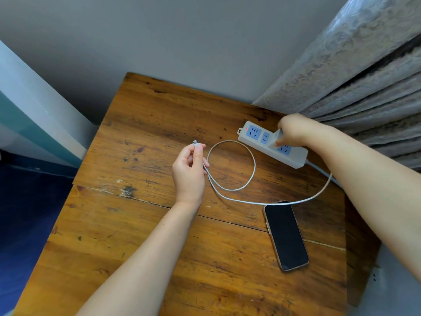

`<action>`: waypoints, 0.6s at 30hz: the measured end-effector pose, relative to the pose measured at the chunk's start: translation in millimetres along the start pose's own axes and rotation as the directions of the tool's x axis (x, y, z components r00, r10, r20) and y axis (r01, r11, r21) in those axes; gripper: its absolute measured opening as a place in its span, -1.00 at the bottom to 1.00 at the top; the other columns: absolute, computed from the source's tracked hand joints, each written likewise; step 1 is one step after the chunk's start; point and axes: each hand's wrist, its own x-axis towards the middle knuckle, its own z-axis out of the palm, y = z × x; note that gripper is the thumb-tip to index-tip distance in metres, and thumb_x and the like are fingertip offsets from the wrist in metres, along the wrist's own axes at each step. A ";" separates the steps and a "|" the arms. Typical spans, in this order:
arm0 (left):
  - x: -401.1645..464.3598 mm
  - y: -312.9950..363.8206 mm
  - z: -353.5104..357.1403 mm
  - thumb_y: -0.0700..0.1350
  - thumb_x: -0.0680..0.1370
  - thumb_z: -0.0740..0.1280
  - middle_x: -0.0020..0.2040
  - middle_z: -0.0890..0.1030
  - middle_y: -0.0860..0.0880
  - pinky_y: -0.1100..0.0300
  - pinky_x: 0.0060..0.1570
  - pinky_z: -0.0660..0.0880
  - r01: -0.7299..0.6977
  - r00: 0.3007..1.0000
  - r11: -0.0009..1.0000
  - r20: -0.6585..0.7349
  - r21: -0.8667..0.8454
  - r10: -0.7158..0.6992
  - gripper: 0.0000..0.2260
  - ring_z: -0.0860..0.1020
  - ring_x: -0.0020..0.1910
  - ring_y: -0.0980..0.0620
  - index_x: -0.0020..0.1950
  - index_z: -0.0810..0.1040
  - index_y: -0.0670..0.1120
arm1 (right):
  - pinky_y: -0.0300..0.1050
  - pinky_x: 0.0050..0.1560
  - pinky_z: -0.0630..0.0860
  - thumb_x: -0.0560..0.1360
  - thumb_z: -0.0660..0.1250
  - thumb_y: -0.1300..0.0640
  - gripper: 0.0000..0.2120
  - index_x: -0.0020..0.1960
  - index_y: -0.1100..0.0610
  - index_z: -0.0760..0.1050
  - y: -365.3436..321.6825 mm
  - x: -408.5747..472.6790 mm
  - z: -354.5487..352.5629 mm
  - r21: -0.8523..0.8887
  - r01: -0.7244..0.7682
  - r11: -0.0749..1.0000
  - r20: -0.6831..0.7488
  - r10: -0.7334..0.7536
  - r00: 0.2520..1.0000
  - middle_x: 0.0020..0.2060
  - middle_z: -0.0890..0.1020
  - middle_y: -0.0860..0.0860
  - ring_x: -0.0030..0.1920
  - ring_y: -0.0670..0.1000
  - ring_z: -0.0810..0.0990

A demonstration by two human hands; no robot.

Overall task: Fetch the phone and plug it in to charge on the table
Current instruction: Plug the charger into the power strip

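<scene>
A phone (286,234) with a dark screen lies face up on the wooden table (141,236), near its right side. A white charging cable (249,179) loops across the table and passes over the phone's top edge. My left hand (190,173) pinches the cable just below its small plug, which points up and away from me. My right hand (293,131) grips a white charger adapter (276,139) that sits on a socket of the white power strip (257,139). How deep the adapter sits in the socket is hidden by my fingers.
The power strip shows a red light at its far end, and its own lead runs off the table's right edge. A patterned curtain (364,76) hangs at the right. A grey wall stands behind the table, and a pale panel (34,115) lies at the left.
</scene>
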 end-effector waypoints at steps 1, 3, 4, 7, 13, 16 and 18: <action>-0.5 -1.1 0.5 -0.11 0.61 0.20 -0.41 0.50 0.01 0.35 -0.39 0.43 0.000 1.000 1.000 0.004 0.003 0.000 -0.83 0.44 -0.46 0.20 -0.02 0.58 -0.09 | -0.15 -0.41 0.36 0.45 0.40 0.02 -0.67 0.03 0.26 0.50 -4.8 1.4 -1.2 -0.024 -0.003 1.000 0.011 0.003 1.000 -0.28 0.51 0.08 -0.27 0.05 0.50; -0.8 -2.5 0.9 -0.11 0.61 0.20 -0.40 0.51 0.01 0.34 -0.39 0.44 -0.003 1.000 1.000 0.013 0.011 0.003 -0.84 0.45 -0.46 0.19 -0.03 0.58 -0.07 | -0.14 -0.39 0.37 0.45 0.40 0.04 -0.71 0.01 0.26 0.50 -11.8 3.8 -0.3 -0.068 -0.007 0.998 0.016 0.008 1.000 -0.35 0.45 0.05 -0.34 0.02 0.45; -1.1 -2.2 0.9 -0.11 0.61 0.21 -0.40 0.51 0.01 0.35 -0.40 0.45 0.000 1.000 1.000 0.020 0.014 0.000 -0.84 0.45 -0.46 0.19 -0.03 0.58 -0.07 | -0.12 -0.35 0.40 0.46 0.40 0.06 -0.72 0.01 0.26 0.50 -12.9 4.3 0.5 -0.084 -0.008 0.996 0.019 0.010 1.000 -0.37 0.43 0.05 -0.35 0.01 0.44; -2.5 2.1 0.7 -0.14 0.60 0.22 -0.37 0.54 0.01 0.33 -0.37 0.49 0.015 0.997 1.000 0.076 0.004 -0.015 -0.84 0.49 -0.45 0.16 -0.06 0.59 -0.06 | -0.08 -0.22 0.47 0.45 0.40 0.06 -0.69 0.06 0.27 0.49 -13.1 3.7 -1.9 -0.112 -0.008 0.994 0.043 0.013 0.999 -0.31 0.48 0.06 -0.24 0.05 0.51; -13.0 16.3 -2.2 -0.16 0.57 0.27 -0.30 0.61 0.05 0.20 -0.18 0.62 0.177 0.947 0.981 0.284 -0.075 -0.150 -0.84 0.66 -0.30 0.06 -0.12 0.63 -0.03 | 0.14 0.20 0.40 0.53 0.26 0.06 -0.64 0.28 0.17 0.45 -32.0 -23.4 2.2 -0.133 0.100 0.986 -0.299 -0.136 0.944 0.25 0.47 0.16 0.24 0.18 0.41; -23.1 19.6 0.0 -0.15 0.55 0.30 -0.36 0.59 0.17 0.19 -0.11 0.59 0.244 0.934 0.960 0.301 -0.137 -0.194 -0.86 0.56 -0.29 0.19 -0.07 0.67 -0.05 | -0.06 0.02 0.50 0.54 0.25 0.09 -0.72 0.22 0.12 0.53 -55.1 -71.5 10.7 0.375 0.452 0.809 -0.501 -0.233 0.833 0.11 0.62 0.05 0.03 0.02 0.60; -30.8 22.1 4.0 -0.14 0.54 0.31 -0.22 0.65 0.10 0.17 -0.05 0.52 0.272 0.928 0.949 0.304 -0.156 -0.216 -0.86 0.55 -0.22 0.17 -0.01 0.66 -0.10 | -0.25 -0.27 0.52 0.55 0.25 0.05 -0.76 0.16 0.05 0.56 -66.4 -104.0 19.9 0.663 0.471 0.582 -0.355 -0.309 0.882 -0.11 0.68 -0.07 -0.28 -0.14 0.66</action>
